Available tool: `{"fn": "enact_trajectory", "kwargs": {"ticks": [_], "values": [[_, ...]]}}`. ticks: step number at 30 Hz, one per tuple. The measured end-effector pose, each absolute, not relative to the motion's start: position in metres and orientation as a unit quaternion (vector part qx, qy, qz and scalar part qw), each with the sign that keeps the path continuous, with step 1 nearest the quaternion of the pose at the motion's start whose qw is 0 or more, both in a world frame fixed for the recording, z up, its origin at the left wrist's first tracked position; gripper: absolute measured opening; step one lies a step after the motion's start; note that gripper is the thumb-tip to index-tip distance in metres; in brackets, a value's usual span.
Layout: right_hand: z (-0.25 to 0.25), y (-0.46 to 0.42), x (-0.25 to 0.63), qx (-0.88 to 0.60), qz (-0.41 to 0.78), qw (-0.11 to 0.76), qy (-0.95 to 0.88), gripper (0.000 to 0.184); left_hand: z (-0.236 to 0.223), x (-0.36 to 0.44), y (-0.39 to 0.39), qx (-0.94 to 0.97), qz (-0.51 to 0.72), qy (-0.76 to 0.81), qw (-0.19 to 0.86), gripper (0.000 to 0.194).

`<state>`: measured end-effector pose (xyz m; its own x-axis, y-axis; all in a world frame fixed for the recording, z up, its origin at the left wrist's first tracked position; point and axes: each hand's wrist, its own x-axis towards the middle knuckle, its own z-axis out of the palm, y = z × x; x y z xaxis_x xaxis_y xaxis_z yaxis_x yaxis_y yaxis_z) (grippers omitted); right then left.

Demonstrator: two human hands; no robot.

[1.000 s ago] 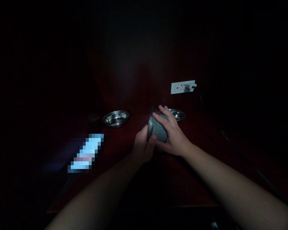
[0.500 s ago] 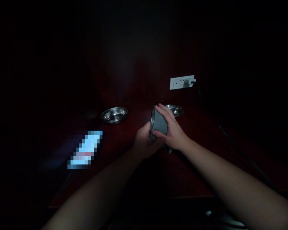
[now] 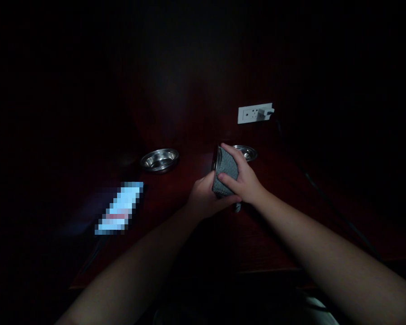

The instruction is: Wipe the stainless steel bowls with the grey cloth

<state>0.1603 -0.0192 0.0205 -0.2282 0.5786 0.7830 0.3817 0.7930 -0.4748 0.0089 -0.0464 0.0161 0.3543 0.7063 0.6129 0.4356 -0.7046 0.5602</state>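
The table's front edge (image 3: 250, 271) runs beneath the forearms. Past it, over the tabletop, both hands come together on one tilted dish (image 3: 218, 158): left hand (image 3: 201, 198) gripping its left side, right hand (image 3: 248, 183) clamped over a grey cloth (image 3: 228, 164) against it. Left lies a lit phone (image 3: 120, 207), its screen too blocky to read; right, a cable (image 3: 331, 205). Tabletop separates the hands from the left bowl (image 3: 159, 160); the right bowl (image 3: 249, 153) sits just behind the right hand. Farther, an outlet (image 3: 242, 115) holds a plug (image 3: 266, 111).

Wht socket (image 3: 255, 113) w/ plug (image 3: 267, 111) (lit screen (image 3: 120, 208) pixelated).
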Motion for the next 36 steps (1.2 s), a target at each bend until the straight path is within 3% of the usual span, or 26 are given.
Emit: {"fn": "enact_trajectory", "kwargs": {"ticks": [14, 36], "values": [[0.0180, -0.0133, 0.1613, -0.311, 0.194, 0.570, -0.735, 0.061, 0.0174, 0.0058, -0.0484, 0.816, 0.426, 0.362, 0.145, 0.050], [0.0187, -0.0136, 0.1668, -0.320, 0.175, 0.536, -0.762, 0.066, 0.0167, -0.0002, -0.0425, 0.840, 0.420, 0.324, 0.114, 0.041]]}}
